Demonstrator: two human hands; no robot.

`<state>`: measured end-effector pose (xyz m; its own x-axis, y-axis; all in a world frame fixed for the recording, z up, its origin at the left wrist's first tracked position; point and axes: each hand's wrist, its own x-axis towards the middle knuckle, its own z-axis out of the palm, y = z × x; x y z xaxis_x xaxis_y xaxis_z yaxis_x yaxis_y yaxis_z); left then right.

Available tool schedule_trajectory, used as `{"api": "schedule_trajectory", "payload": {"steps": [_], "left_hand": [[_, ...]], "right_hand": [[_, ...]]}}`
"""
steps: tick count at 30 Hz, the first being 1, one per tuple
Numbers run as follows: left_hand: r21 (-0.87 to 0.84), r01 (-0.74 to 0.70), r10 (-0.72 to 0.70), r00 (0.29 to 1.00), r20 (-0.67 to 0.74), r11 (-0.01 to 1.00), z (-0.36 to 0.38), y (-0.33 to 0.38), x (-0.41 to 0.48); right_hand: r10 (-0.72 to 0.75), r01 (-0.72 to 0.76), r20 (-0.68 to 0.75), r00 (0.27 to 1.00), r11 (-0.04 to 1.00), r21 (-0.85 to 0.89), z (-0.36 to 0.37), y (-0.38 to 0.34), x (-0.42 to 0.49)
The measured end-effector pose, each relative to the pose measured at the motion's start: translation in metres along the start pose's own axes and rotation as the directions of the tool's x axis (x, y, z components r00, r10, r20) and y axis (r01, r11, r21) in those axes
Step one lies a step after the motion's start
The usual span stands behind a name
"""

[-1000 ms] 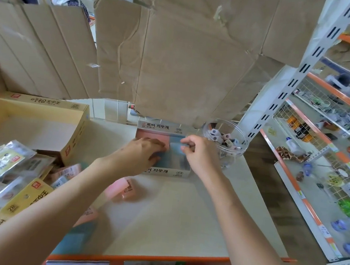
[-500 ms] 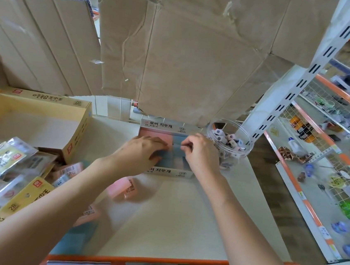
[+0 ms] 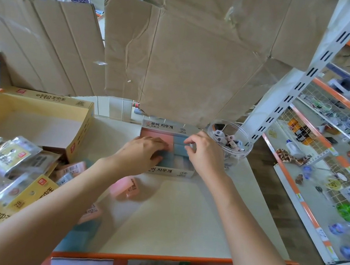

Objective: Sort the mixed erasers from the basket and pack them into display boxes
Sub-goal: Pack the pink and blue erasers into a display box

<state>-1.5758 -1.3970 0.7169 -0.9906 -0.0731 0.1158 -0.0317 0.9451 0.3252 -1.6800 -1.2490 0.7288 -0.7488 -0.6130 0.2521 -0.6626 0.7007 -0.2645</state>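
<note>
While left hand (image 3: 146,151) presses erasers (image 3: 155,135) | right hand (image 3: 204,154) pinches blue eraser (image 3: 178,141), lying left-right

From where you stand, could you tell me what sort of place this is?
Most likely a shop being restocked: a slotted white shelf upright, orange-edged wire shelves holding small goods, and a labelled display box of erasers on the counter.

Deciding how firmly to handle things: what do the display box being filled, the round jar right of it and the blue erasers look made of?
The display box: thin printed card, slightly glossy, folded walls. The jar: probably clear rigid plastic; contents show through, rim glints; glass not excluded. The blue erasers: matte pastel blocks, likely rubber or vinyl; wrapping unclear.
</note>
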Motion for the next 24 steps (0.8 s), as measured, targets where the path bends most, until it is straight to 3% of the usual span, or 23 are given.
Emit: {"api": "schedule_trajectory", "payload": {"steps": [4, 10, 24], "left_hand": [[-0.003, 0.005, -0.005, 1.000, -0.010, 1.000, 0.001, 0.000, 0.000], [-0.009, 0.003, -0.003, 1.000, -0.005, 1.000, 0.001, -0.001, 0.001], [-0.015, 0.000, 0.001, 0.999, 0.035, 1.000, -0.002, 0.000, -0.001]], "right_hand": [[-0.074, 0.085, 0.140, 0.987, 0.993, -0.077, 0.002, 0.003, 0.001], [-0.073, 0.080, 0.097, 0.993, 0.994, -0.069, 0.009, 0.000, 0.008], [-0.077, 0.090, 0.147, 0.986, 0.992, -0.083, 0.007, 0.000, 0.008]]}}
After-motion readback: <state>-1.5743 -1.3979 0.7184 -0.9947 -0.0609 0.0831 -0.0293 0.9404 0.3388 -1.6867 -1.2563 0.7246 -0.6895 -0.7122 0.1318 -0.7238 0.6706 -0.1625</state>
